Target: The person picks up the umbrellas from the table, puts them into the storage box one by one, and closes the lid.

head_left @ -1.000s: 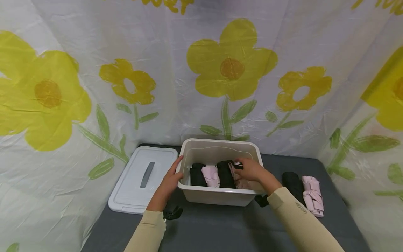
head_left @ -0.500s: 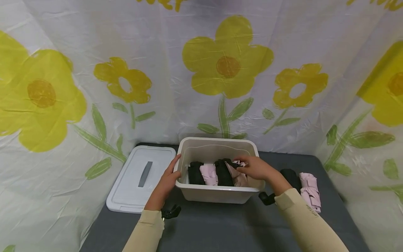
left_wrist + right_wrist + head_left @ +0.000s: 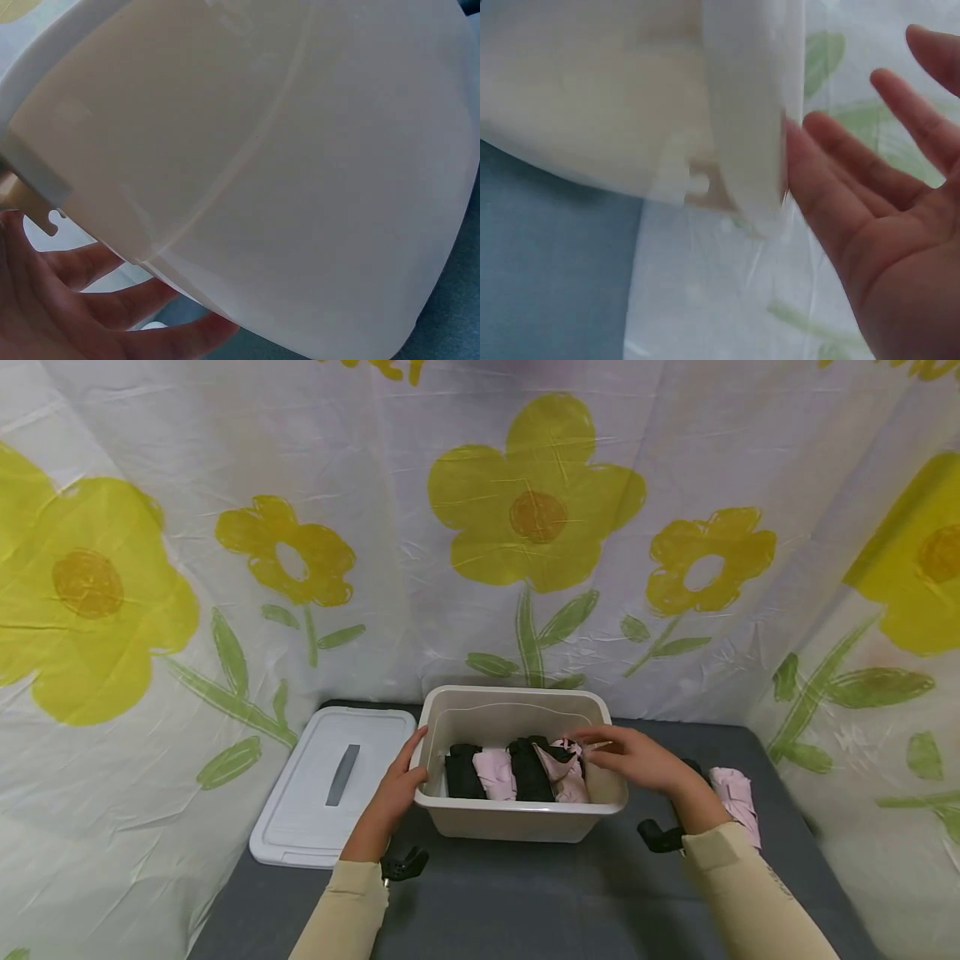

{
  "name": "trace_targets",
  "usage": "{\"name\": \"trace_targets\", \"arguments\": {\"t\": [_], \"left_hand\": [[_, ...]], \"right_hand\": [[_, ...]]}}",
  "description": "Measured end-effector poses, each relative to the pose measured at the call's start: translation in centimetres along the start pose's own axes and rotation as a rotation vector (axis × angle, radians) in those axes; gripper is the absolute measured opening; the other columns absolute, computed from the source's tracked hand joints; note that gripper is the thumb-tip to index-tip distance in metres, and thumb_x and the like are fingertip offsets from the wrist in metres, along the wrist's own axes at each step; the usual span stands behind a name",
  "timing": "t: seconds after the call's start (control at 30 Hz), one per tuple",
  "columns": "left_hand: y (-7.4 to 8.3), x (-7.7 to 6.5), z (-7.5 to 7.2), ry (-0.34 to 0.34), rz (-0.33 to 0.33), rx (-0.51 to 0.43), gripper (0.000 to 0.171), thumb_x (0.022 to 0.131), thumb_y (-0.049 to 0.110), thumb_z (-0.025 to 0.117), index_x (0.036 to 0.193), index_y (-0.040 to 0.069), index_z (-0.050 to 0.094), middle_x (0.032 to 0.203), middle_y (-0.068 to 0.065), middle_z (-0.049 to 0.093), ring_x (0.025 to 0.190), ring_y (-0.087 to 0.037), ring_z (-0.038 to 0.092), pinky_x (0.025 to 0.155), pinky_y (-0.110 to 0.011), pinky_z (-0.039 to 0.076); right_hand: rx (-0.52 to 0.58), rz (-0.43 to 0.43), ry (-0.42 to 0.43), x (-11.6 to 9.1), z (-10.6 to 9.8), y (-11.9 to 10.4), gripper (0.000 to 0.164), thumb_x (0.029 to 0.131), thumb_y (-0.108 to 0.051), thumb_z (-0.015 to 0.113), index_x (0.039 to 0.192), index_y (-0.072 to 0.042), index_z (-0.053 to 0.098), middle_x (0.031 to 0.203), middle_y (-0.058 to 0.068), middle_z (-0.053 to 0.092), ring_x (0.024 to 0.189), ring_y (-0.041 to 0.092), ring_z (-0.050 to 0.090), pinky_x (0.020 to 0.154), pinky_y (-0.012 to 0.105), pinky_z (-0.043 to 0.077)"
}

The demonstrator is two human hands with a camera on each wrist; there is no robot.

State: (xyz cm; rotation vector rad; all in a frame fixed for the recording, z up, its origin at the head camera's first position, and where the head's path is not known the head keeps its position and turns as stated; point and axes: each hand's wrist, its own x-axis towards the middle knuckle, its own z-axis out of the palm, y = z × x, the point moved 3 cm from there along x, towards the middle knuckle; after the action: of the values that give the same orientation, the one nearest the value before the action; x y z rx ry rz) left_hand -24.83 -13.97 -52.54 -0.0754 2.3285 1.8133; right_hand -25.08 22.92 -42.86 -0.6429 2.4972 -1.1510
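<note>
A beige plastic storage box (image 3: 510, 828) stands on the dark surface. My left hand (image 3: 393, 793) holds its left rim, with the thumb at the edge and the fingers along the outside wall, as the left wrist view shows (image 3: 97, 307). Inside lie a black cloth roll (image 3: 465, 772), a pink roll (image 3: 495, 774), a second black roll (image 3: 531, 772) and a pink roll with black trim (image 3: 567, 774) at the right. Over the box's right rim is my right hand (image 3: 645, 764), fingers loosely spread and holding nothing. The right wrist view has it beside the box wall (image 3: 750, 112).
A white lid (image 3: 307, 818) with a grey handle lies left of the box. Right of my right forearm is another pink roll (image 3: 738, 797); a black roll beside it is mostly hidden by the arm. A flowered curtain (image 3: 405, 635) hangs behind the box.
My right hand has let go of the pink roll with black trim and drawn back to the right, over the rim. My left hand stays on the box.
</note>
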Motion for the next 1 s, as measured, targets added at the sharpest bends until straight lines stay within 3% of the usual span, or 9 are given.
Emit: {"name": "trace_targets", "arguments": {"t": [0.27,0.57,0.8,1.0], "left_hand": [[0.0,0.0,0.0,0.001,0.007,0.000,0.075,0.088,0.009,0.043,0.149,0.047,0.023,0.161,-0.004,0.020,0.139,-0.038,0.032,0.102,-0.066,0.032],[0.8,-0.2,-0.1,-0.025,-0.017,-0.022,0.077,0.086,0.004,0.042,0.154,0.034,0.021,0.162,-0.011,0.017,0.139,-0.041,0.030,0.102,-0.066,0.032],[0.1,0.0,0.0,-0.007,0.007,-0.001,0.076,0.086,0.008,0.043,0.152,0.040,0.023,0.161,-0.007,0.020,0.138,-0.038,0.033,0.101,-0.064,0.034],[-0.1,-0.1,0.0,0.003,0.022,-0.004,0.076,0.086,0.009,0.043,0.151,0.042,0.024,0.161,-0.008,0.021,0.137,-0.039,0.034,0.101,-0.065,0.034]], "right_hand": [[0.183,0.034,0.132,-1.0,-1.6,1.9,0.046,0.098,-0.023,0.054,0.139,-0.003,0.049,0.139,0.026,0.051,0.119,0.042,0.055,0.089,0.043,0.053],[0.127,0.117,0.278,-3.0,-2.5,4.8,0.048,0.099,-0.029,0.053,0.138,-0.002,0.049,0.141,0.024,0.049,0.122,0.043,0.052,0.092,0.046,0.050],[0.131,0.182,0.333,-4.4,-2.7,6.9,0.051,0.100,-0.029,0.050,0.143,-0.003,0.044,0.147,0.026,0.041,0.126,0.043,0.049,0.096,0.052,0.047],[0.124,0.298,0.337,-5.2,-2.6,8.9,0.057,0.100,-0.036,0.049,0.146,-0.005,0.039,0.151,0.028,0.033,0.132,0.048,0.040,0.102,0.060,0.037]]}}
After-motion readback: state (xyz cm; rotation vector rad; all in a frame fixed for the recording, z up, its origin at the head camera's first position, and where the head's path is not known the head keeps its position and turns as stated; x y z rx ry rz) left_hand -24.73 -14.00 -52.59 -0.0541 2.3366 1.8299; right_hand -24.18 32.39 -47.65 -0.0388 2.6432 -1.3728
